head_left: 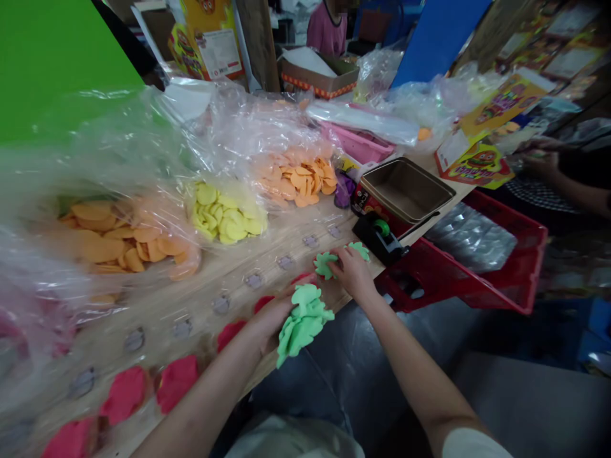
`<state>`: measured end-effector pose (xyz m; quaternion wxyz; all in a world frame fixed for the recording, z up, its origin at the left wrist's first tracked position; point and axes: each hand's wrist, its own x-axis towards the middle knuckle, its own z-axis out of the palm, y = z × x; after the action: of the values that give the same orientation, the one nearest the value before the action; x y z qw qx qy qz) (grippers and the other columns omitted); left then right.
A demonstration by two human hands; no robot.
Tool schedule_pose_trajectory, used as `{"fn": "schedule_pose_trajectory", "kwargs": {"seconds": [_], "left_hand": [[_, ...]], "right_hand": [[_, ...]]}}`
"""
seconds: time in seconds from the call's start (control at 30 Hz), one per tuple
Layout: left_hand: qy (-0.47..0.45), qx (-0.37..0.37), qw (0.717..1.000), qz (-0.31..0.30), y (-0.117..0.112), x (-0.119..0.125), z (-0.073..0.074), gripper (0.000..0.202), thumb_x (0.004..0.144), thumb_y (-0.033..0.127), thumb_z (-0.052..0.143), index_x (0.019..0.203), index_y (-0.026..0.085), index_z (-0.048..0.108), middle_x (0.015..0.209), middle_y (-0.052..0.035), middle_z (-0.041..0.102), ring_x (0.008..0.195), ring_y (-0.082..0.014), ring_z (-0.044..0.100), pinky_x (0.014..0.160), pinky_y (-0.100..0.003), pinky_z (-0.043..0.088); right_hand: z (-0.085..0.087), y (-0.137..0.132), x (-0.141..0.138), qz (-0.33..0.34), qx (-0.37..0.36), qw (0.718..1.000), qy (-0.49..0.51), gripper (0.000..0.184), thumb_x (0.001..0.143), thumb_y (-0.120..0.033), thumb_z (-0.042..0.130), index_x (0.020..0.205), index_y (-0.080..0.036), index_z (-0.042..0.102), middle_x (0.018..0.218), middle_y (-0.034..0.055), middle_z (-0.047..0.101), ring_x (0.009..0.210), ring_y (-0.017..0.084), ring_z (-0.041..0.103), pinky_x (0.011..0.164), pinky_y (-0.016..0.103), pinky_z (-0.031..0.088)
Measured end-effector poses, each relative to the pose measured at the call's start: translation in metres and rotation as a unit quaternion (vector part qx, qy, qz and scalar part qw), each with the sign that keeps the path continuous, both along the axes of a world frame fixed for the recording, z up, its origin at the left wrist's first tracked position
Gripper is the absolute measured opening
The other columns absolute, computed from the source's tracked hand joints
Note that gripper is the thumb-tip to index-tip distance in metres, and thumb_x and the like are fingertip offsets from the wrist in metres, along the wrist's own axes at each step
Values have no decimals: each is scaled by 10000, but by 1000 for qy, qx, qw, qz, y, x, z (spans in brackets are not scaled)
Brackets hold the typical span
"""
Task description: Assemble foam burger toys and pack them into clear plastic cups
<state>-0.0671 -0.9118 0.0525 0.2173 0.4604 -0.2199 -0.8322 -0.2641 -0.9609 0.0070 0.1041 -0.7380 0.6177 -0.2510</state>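
Note:
A pile of light green, wavy-edged, lettuce-like pieces (303,324) rests in my left hand (270,321), whose fingers are mostly hidden behind it. At the table's front edge, the fingers of my right hand (354,275) are closed at the edge of a single green lettuce-like piece (325,264). Just beyond those fingers lies another green lettuce-like piece (359,250). Red flat pieces (176,383) run in a line along the table's near side, partly covered by my left forearm. Behind them is a row of small clear plastic pieces (220,305).
Clear bags hold orange pieces (114,238) and yellow pieces (226,216). A tape dispenser (382,238) and an open tin (405,191) stand right of my hands. Below the edge sits a red crate (529,267). Another person's hands (539,156) are at far right.

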Motion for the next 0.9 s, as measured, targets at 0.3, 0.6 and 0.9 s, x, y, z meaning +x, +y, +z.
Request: {"fn": "schedule_pose_trajectory", "kwargs": {"seconds": [0.3,0.6,0.9], "left_hand": [[-32,-73,995,-53,-13,-26,-5,802,710,341,642,1385,294,212,940,-53,659,702,-148,621,608,-253,468],[-68,-116,986,-95,-24,-33,-7,815,692,331,647,1384,301,218,1015,-64,661,790,-197,634,684,-310,479],[-61,-47,996,50,5,11,16,418,739,416,596,1074,167,587,942,-70,675,794,-202,633,670,-280,490]], "right_hand": [[-5,61,3,-37,-15,986,165,459,798,-176,493,1255,-213,463,1341,115,388,1233,312,296,921,453,346],[-7,56,8,-27,16,982,185,475,799,-163,490,1273,-177,447,1406,118,319,1330,301,135,1003,469,270],[-3,63,6,-32,-27,980,195,497,784,-83,474,1248,-263,469,1395,111,321,1318,312,168,980,472,294]]}}
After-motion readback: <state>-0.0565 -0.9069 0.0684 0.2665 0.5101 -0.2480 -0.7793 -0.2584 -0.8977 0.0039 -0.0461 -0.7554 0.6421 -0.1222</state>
